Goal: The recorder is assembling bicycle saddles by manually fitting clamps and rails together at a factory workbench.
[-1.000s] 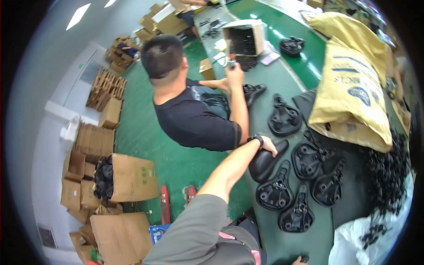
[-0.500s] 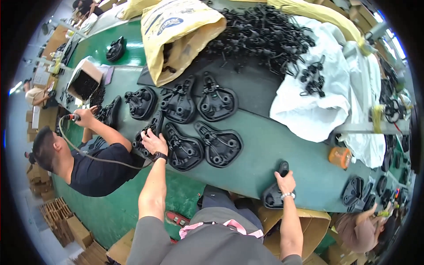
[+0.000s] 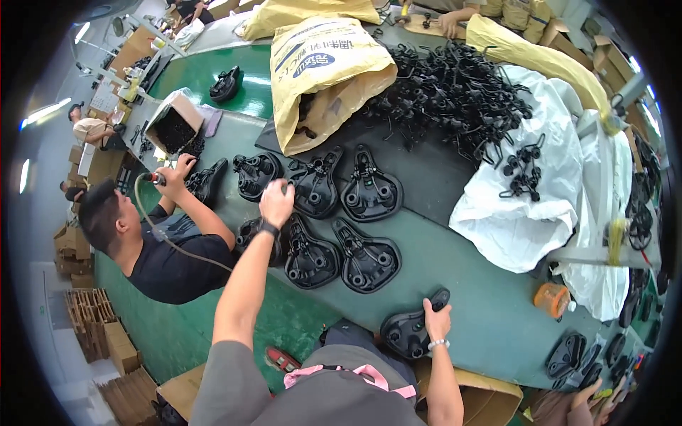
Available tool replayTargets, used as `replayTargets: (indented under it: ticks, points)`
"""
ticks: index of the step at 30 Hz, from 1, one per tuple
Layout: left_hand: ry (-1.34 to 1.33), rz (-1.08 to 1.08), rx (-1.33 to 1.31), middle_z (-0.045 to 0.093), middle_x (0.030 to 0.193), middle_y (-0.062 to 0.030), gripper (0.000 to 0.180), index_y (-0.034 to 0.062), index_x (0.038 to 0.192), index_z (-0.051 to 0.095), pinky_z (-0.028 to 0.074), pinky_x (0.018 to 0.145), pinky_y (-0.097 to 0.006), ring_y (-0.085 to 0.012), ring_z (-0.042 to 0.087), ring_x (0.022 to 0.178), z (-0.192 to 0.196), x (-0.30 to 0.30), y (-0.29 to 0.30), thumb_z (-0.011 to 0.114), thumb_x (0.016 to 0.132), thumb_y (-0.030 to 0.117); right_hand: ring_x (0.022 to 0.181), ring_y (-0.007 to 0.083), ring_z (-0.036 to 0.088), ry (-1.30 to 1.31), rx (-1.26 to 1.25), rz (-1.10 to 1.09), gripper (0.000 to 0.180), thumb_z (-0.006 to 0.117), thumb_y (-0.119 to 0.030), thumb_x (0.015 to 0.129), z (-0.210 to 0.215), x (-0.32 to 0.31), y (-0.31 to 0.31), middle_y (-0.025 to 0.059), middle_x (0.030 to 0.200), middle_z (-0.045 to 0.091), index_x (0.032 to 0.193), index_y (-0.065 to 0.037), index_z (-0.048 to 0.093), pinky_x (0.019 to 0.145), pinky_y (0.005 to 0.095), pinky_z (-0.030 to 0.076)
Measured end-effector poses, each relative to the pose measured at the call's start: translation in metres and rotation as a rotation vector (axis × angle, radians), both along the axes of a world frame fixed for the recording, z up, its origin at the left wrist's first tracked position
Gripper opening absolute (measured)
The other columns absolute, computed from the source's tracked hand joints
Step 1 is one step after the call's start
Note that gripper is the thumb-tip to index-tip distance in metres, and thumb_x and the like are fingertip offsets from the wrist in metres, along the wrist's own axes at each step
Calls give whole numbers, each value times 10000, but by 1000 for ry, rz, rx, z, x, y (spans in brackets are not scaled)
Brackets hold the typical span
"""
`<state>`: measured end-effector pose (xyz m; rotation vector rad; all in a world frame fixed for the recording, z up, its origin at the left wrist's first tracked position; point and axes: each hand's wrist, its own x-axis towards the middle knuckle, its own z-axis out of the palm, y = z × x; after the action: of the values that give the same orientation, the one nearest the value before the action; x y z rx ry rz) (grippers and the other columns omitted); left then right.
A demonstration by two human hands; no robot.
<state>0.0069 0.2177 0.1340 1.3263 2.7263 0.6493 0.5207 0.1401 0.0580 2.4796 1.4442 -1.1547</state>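
Observation:
My right hand (image 3: 437, 321) grips the narrow nose of a black bicycle saddle (image 3: 405, 334) at the bench's near edge. My left hand (image 3: 275, 204) hovers over a group of black saddles, fingers curled beside one saddle (image 3: 316, 186) in the far row; whether a small dark piece is pinched in them I cannot make out. Also in that far row are a saddle (image 3: 371, 188) on the right and another (image 3: 256, 174) on the left. In the near row lie two saddles, one (image 3: 311, 255) and another (image 3: 366, 259), plus a third (image 3: 256, 238) partly hidden by my left forearm.
A co-worker (image 3: 163, 241) on the left holds a corded tool (image 3: 153, 178) beside a saddle (image 3: 206, 181). Behind the saddles stand a yellow sack (image 3: 334, 60) and a heap of black clips (image 3: 455, 99). A white sack (image 3: 526, 227), an orange container (image 3: 551, 299) and more saddles (image 3: 566, 355) lie rightward.
My left hand has lifted off the near-left saddle and moved toward the far row. My right hand has brought its saddle leftward, tilting it more. The view has shifted.

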Motion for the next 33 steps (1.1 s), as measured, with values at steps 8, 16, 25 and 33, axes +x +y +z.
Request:
replayTargets:
  ticks: [8,16,25,33]
  points:
    - [-296,-54,-541,708,1069,-229,397,26,1141,701,528,905,-421,-342,686,1042,-112,-163,96,566,804,185,1112,400,583,-187,281,298,685,738,-398,832,6,-8,52,252,1178,620,1291,56,512,978,472,460]
    - [-67,-247,-562,647,1078,-290,288,-9,1040,688,540,857,-499,-463,641,969,-146,-175,94,633,807,150,1014,396,601,1,816,442,487,694,-235,870,45,-128,348,216,1107,607,1258,20,549,855,471,500]
    - [-377,-127,-30,567,1000,-212,162,-23,965,525,493,760,-420,-395,590,840,18,-65,50,595,929,119,968,365,605,-382,873,838,252,689,-177,842,37,-171,462,171,1053,578,1015,-23,589,778,440,535]
    - [-851,-529,111,626,1057,-191,207,1,865,627,541,781,-407,-346,646,908,35,145,-49,736,826,173,909,380,597,44,850,628,193,632,-75,895,70,-112,301,194,1038,581,1059,18,591,773,426,492]
